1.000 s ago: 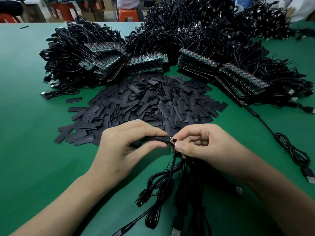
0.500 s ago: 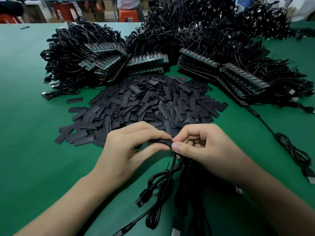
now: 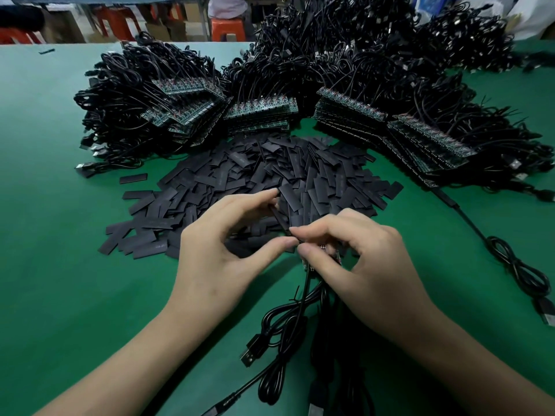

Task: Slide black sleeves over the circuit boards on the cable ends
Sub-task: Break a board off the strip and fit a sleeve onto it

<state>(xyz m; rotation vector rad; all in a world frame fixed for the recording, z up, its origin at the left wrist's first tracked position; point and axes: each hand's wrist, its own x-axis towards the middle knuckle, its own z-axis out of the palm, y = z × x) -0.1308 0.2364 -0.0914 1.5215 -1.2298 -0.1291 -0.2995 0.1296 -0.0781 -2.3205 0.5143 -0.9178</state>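
Pinching one black sleeve (image 3: 280, 219) in the left hand (image 3: 222, 253) and a cable's circuit board (image 3: 322, 249) in the right hand (image 3: 369, 265) above the desk (image 3: 60, 235), the person seems barely started, with stacks of bare boards (image 3: 261, 111) and a heap of loose sleeves (image 3: 240, 181) waiting.

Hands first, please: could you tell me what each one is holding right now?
Left hand: pinches a black sleeve.
Right hand: pinches a cable end.
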